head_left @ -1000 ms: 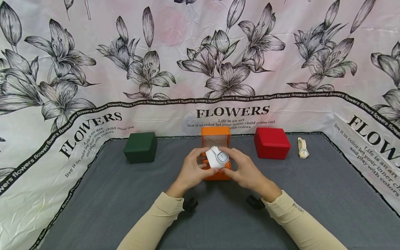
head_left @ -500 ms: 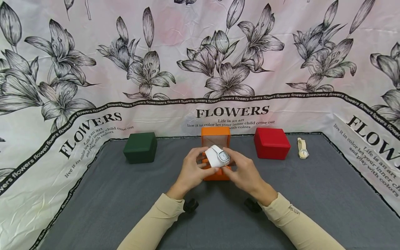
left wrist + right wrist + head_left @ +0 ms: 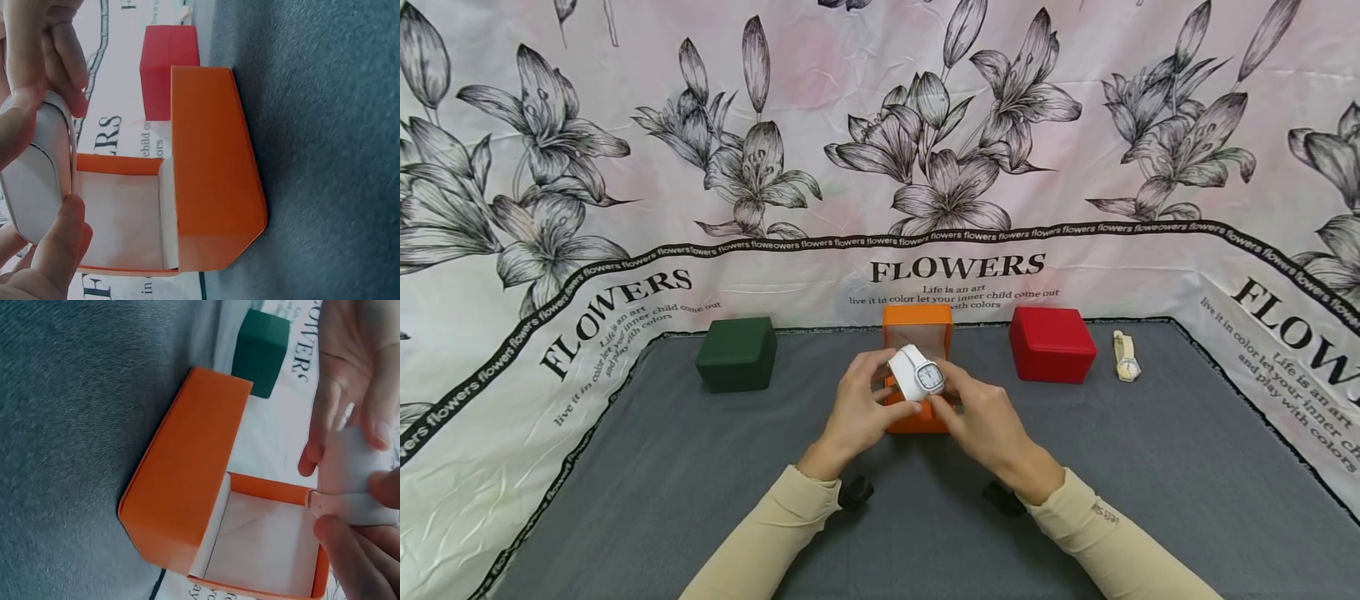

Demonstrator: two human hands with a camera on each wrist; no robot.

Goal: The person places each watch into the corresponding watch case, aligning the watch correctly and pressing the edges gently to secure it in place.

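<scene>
A wristwatch (image 3: 930,377) with a white strap and pale square-ish face is wrapped round a white watch cushion (image 3: 904,377), held tilted in front of the orange box (image 3: 917,317). My left hand (image 3: 859,408) pinches the cushion's left end between thumb and fingers. On the other side, my right hand (image 3: 988,421) grips the watch at its strap, fingertips beside the face. The right wrist view shows the strap (image 3: 350,509) lying round the cushion near one end. Behind the hands, the orange box stands with its lid up and pale lining showing.
To the left on the grey cloth sits a closed green box (image 3: 737,354), and to the right a closed red box (image 3: 1053,344). A cream-strapped watch (image 3: 1127,357) lies beyond the red box. A flower-printed cloth (image 3: 955,150) hangs behind.
The watch and cushion have shifted slightly left and turned a little. My right hand has moved a bit left along with them, while the left hand stays nearly in place.
</scene>
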